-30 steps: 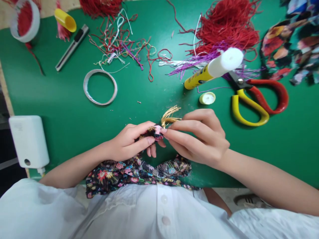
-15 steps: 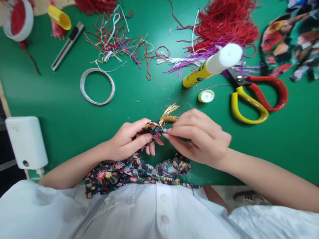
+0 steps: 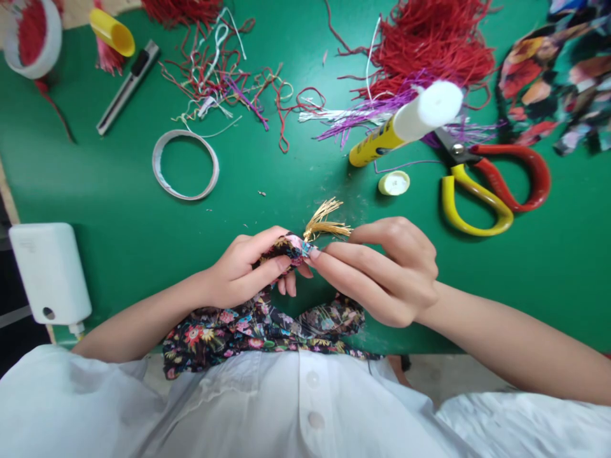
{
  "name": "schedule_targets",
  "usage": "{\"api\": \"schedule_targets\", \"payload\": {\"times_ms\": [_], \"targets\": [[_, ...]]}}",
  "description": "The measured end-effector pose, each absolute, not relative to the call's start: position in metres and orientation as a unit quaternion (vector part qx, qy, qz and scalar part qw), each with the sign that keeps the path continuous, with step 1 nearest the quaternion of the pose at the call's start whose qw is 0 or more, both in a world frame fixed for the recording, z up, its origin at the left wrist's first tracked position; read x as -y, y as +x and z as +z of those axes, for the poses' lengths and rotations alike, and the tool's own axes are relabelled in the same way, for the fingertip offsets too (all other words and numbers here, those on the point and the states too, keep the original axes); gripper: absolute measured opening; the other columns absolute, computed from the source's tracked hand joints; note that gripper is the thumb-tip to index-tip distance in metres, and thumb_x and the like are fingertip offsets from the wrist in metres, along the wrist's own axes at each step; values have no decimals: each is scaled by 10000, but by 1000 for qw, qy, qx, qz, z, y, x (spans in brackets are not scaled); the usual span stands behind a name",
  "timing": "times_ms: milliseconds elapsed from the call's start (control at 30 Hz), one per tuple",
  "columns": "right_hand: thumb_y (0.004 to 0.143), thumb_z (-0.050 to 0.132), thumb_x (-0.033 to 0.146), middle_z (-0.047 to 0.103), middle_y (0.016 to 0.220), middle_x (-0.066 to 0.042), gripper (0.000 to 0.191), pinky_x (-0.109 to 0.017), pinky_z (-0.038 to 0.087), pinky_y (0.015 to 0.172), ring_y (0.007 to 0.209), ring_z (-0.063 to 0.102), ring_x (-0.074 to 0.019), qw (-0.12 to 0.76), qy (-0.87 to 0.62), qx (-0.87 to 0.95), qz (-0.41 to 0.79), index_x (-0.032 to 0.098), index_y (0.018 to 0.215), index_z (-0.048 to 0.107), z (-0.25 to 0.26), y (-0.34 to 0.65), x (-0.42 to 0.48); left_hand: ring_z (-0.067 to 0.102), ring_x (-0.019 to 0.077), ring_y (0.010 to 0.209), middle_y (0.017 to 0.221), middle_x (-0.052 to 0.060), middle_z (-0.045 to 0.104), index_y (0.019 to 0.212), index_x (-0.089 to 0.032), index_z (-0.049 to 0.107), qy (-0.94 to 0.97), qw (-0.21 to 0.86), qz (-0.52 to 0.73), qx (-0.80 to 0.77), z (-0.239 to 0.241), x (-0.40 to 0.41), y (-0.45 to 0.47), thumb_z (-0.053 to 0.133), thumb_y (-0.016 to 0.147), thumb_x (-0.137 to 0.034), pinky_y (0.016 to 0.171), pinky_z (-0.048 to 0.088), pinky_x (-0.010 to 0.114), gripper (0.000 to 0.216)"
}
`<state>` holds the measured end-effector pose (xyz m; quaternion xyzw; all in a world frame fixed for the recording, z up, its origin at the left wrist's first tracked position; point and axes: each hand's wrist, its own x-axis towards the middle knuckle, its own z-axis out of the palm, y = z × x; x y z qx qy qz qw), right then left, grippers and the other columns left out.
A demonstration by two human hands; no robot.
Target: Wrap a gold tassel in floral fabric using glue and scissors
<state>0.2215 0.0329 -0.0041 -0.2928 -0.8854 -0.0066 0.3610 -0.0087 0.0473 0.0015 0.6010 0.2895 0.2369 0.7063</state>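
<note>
My left hand (image 3: 251, 267) is closed on a gathered end of dark floral fabric (image 3: 210, 337), thumb on top and fingers beneath. The rest of the fabric drapes along the table's near edge against the white shirt. A gold tassel (image 3: 324, 222) sticks out from the gathered end, its strands fanned to the right. My right hand (image 3: 382, 270) pinches the tip of that same end between thumb and finger, its index finger bent near the tassel strands. Whether a thread is also in the pinch cannot be made out.
A glue stick (image 3: 401, 124) stands uncapped beside its yellow cap (image 3: 394, 183). Scissors (image 3: 491, 178) lie to the right, a tape ring (image 3: 186, 165) and utility knife (image 3: 128, 88) to the left. Red yarn (image 3: 429, 44) and thread scraps lie at the back; a white power bank (image 3: 50, 273) is far left.
My right hand has turned and shifted slightly, its index finger drawing back so more of the gold tassel shows. My left hand keeps its hold on the fabric.
</note>
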Motion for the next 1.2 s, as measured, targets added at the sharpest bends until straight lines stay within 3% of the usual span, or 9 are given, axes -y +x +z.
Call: {"api": "schedule_targets", "payload": {"times_ms": [167, 333, 467, 567, 733, 967, 1133, 1200], "targets": [[902, 695, 190, 739, 795, -30, 65, -318, 456, 563, 686, 574, -159, 378, -300, 876, 0, 163, 961, 689, -6, 218, -32, 718, 86, 617, 862, 63, 776, 1013, -144, 589, 590, 715, 229, -297, 2, -47, -10, 481, 1021, -251, 573, 575, 141, 152], [906, 652, 164, 717, 764, -33, 31, -304, 513, 625, 688, 602, -152, 410, -401, 807, 141, 185, 883, 654, -6, 208, -33, 708, 100, 594, 729, 39, 747, 1044, -127, 629, 591, 721, 212, -292, 1, -47, -11, 461, 1027, -247, 576, 585, 164, 207], [933, 651, 290, 721, 847, -70, 115, -350, 531, 703, 772, 647, -187, 403, -416, 798, 168, 183, 960, 682, -4, 205, -35, 708, 86, 587, 745, 30, 751, 1066, -129, 631, 634, 695, 202, -272, 2, -50, -11, 472, 1010, -185, 566, 574, 136, 177], [930, 663, 256, 715, 855, -49, 78, -332, 526, 715, 787, 636, -175, 391, -406, 807, 176, 220, 987, 702, -5, 206, -36, 707, 80, 596, 730, 26, 741, 1044, -131, 636, 665, 675, 188, -257, 3, -51, -11, 458, 1006, -157, 598, 580, 133, 184], [903, 688, 203, 715, 831, -31, 55, -305, 505, 679, 784, 578, -170, 417, -355, 828, 119, 246, 925, 715, -8, 210, -36, 705, 81, 600, 723, 23, 734, 1032, -136, 630, 668, 675, 173, -261, 2, -51, -13, 453, 1012, -192, 605, 574, 133, 186], [875, 723, 209, 727, 880, -29, 82, -320, 497, 695, 844, 593, -172, 401, -323, 855, 66, 268, 928, 742, -16, 212, -34, 728, 112, 604, 713, 31, 743, 968, -144, 636, 628, 702, 184, -280, 3, -50, -13, 436, 1033, -403, 576, 572, 157, 333], [909, 673, 283, 727, 881, -3, 63, -327, 484, 677, 818, 606, -168, 357, -311, 880, 49, 321, 953, 698, -18, 215, -35, 713, 110, 525, 615, 12, 727, 841, -145, 644, 616, 687, 192, -333, 8, -48, -8, 476, 1021, -341, 500, 546, 137, 315], [921, 630, 282, 712, 871, -21, 79, -335, 493, 670, 804, 608, -177, 377, -298, 875, 55, 295, 984, 676, -17, 215, -38, 717, 115, 527, 606, 10, 729, 834, -146, 653, 614, 684, 190, -345, 8, -47, -7, 477, 1018, -325, 503, 559, 145, 312]]}}
